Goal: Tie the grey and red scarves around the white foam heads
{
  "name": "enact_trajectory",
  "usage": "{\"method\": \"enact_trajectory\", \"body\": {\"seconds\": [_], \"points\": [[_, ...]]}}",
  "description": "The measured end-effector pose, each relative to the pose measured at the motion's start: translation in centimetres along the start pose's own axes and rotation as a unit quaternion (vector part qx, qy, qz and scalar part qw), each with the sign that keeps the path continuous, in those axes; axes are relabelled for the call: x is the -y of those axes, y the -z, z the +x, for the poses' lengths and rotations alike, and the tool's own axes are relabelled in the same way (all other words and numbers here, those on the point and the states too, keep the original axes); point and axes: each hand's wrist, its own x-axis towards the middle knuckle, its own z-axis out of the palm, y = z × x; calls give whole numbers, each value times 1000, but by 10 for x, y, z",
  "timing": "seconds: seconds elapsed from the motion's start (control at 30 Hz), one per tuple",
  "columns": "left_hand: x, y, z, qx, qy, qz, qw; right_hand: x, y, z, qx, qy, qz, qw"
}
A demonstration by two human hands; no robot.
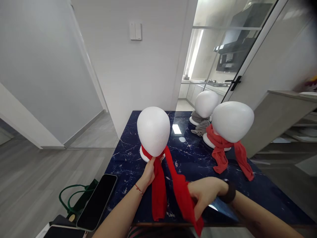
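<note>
A white mannequin head (pixel 153 130) stands upright on the dark blue marbled table (pixel 183 162), with a bright red scarf (pixel 158 195) passed around its neck. Both ends of the scarf hang toward me. At the neck, just under the head, my left hand (pixel 149 170) is closed on the scarf; its fingertips are partly hidden by cloth. Lower and to the right, near the table's front edge, my right hand (pixel 204 195) grips the other end of the scarf, which stretches from the neck down to it.
On the right stands a second mannequin head (pixel 232 120) wearing a coral scarf (pixel 220 150). Behind it is another head (pixel 206 104) with a grey scarf (pixel 201 124). A phone (pixel 97 201) and a green-handled bag (pixel 83 198) sit at lower left. Shelves (pixel 292 132) stand at right.
</note>
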Motion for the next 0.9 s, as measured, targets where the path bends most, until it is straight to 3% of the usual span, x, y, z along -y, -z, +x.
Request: {"method": "enact_trajectory", "body": {"seconds": [0.07, 0.1, 0.17, 0.27, 0.33, 0.43, 0.47, 0.53, 0.57, 0.6, 0.63, 0.73, 0.9], "points": [[-1, -2, -2, -17, 2, 5, 1000, -6, -12, 25, 152, -6, 16, 988], [-1, -4, -4, -27, 6, 9, 1000, -13, -16, 35, 181, -8, 42, 983], [-2, -5, -5, -32, 13, 13, 999, -32, -23, 49, 92, 19, 153, 984], [-1, -3, -4, 2, 4, 2, 1000, -58, -36, 50, -75, 29, 268, 960], [0, 1, -2, 22, -10, -10, 1000, -66, -42, 35, -109, -13, 215, 970], [1, 2, 0, 22, -21, -3, 1000, -62, -34, -5, -150, -59, 30, 986], [0, 1, 0, 18, -20, 6, 1000, -58, -27, -20, -203, -71, -43, 976], [-1, -2, -1, 10, -19, 19, 1000, -48, -12, -49, -363, -98, -190, 907], [-2, -4, -2, 6, -18, 23, 1000, -43, -6, -61, -422, -106, -240, 868], [-3, -5, -3, 4, -18, 24, 1000, -38, -4, -70, -450, -107, -258, 848], [-3, -6, -3, 5, -20, 23, 1000, -34, -4, -75, -447, -100, -256, 851], [-2, -4, -3, 21, -36, 19, 999, -27, -21, -70, -343, -73, -206, 914], [2, 3, -2, 53, -60, 80, 994, -40, -67, -21, -242, -45, -134, 960]]}}
